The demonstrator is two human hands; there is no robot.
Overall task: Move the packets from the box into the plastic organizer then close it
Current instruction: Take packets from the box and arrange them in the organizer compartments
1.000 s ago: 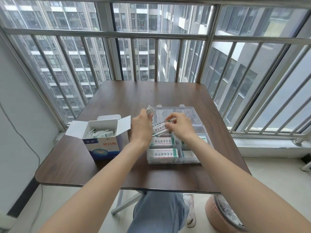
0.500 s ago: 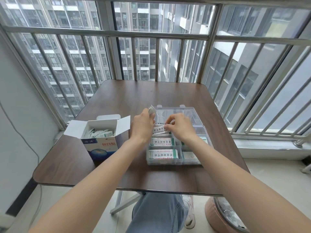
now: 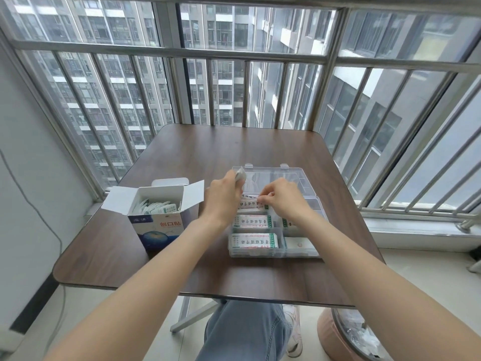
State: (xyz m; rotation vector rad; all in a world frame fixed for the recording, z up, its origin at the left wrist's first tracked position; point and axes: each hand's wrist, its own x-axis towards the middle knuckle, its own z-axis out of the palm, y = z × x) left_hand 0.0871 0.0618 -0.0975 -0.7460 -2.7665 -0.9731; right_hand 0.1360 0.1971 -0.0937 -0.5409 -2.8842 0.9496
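A brown table (image 3: pixel 197 157) stood before barred windows. At left sat the open box (image 3: pixel 158 217), packets (image 3: pixel 156 207) inside. The left hand (image 3: pixel 223 196) gripped spare packets; the right hand (image 3: pixel 282 200) pinched one over the open plastic organizer (image 3: pixel 299 252), partly filled.

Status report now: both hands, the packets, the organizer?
Left hand grips spare packets. Right hand pinches a packet over the open organizer. More remain in the box. Nothing blocking.

The hands (image 3: pixel 260 199) hide the organizer's (image 3: pixel 302 254) far compartments; print on the packets (image 3: pixel 253 241) is too small to read.
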